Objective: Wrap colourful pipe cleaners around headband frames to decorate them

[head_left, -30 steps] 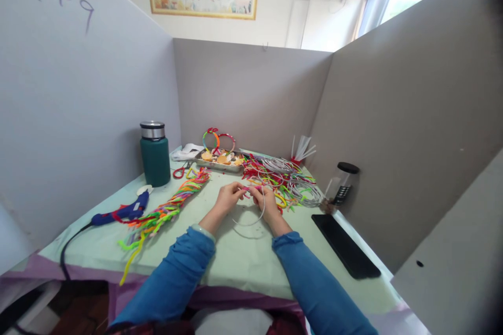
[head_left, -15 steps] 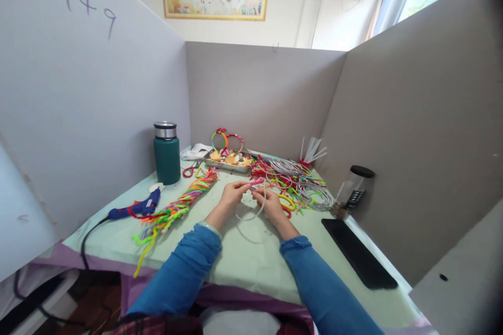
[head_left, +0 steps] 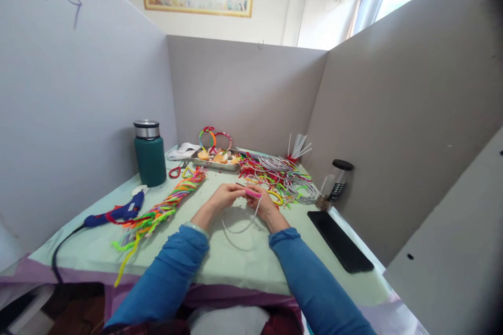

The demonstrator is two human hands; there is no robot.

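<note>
Over the middle of the table, both my hands are closed on a thin whitish hoop (head_left: 236,232). Its lower curve hangs free below the fingers. A short stretch near the top is wrapped in pink pipe cleaner (head_left: 253,193). My left hand (head_left: 225,197) pinches the hoop at the left end of the pink part. My right hand (head_left: 265,205) grips it by the pink wrap, its fingertips partly hidden. Behind my right hand show yellow loops (head_left: 276,198), like scissor handles, partly covered.
A bundle of colourful pipe cleaners (head_left: 173,203) and a blue glue gun (head_left: 128,209) lie left, near a green bottle (head_left: 150,159). Behind are a metal tray (head_left: 215,166), finished hoops (head_left: 207,138) and tangled grey wire (head_left: 301,188). A black phone-like slab (head_left: 340,241) lies right.
The head view has shifted to the right. My hands have turned the hoop, so the pink part now lies lower, between the two hands; my right hand has closed in around it.
</note>
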